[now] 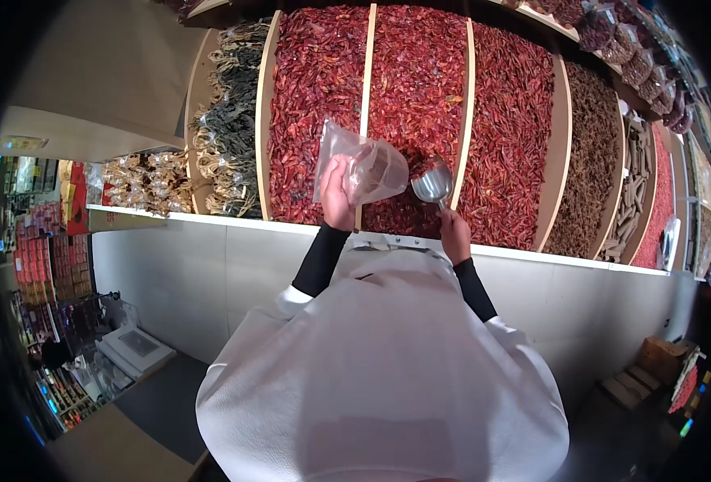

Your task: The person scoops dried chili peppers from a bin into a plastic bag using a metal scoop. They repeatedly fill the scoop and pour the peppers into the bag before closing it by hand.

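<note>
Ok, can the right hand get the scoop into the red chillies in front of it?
Probably yes. The right hand holds the metal scoop just over the open red chillies, with nothing between; the bag in the left hand sits off to the side.

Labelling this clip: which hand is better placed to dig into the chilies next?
Likely the right. The right hand holds the scoop just above the chilies; the left hand is taken up holding the bag.

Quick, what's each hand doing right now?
Left hand: closed, holding a clear plastic bag.
Right hand: closed, holding a metal scoop.
</note>
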The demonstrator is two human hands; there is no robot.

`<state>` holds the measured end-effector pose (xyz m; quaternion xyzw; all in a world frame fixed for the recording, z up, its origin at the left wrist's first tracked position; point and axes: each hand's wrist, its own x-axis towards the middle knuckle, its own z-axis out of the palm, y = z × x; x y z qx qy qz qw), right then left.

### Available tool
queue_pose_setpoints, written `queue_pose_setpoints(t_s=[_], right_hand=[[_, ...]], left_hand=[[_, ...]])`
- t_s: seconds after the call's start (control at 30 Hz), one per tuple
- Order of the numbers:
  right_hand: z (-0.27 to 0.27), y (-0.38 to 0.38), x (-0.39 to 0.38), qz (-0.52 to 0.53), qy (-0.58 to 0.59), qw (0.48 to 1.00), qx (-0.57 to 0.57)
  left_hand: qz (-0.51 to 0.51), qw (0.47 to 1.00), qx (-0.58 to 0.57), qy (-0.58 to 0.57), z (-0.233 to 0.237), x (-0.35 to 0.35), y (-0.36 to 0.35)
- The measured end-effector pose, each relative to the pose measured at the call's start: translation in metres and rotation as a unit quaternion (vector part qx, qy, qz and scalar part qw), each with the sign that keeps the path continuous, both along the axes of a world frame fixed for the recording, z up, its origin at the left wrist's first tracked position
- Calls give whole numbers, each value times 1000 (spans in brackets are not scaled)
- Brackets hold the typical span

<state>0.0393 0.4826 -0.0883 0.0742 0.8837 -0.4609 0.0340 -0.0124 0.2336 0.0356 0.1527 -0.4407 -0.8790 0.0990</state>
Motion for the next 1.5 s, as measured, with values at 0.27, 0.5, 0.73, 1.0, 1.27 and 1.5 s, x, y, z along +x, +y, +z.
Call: queue_pose_setpoints(t_s=[0.27, 0.5, 0.73, 1.0, 1.27, 1.5], right_hand=[[-31, -25, -52, -37, -87, 968, -231], [-13, -12, -23, -65, -146, 940, -301], [-26, 8, -5, -49, -124, 929, -345], [-31, 13, 0, -34, -94, 939, -330], [-1, 21, 3, 8, -146, 925, -352], [18, 19, -2, 107, -122, 952, -260]], left_hand=[[-1, 1000, 5, -17, -12, 6, 5], [-10, 1000, 20, 11, -6, -4, 3], [-58, 980, -184, 56, -17, -40, 5], [-53, 919, -389, -35, -19, -46, 5], [12, 913, -406, 18, -36, -49, -1], [-68, 931, -351, 73, -39, -47, 14]])
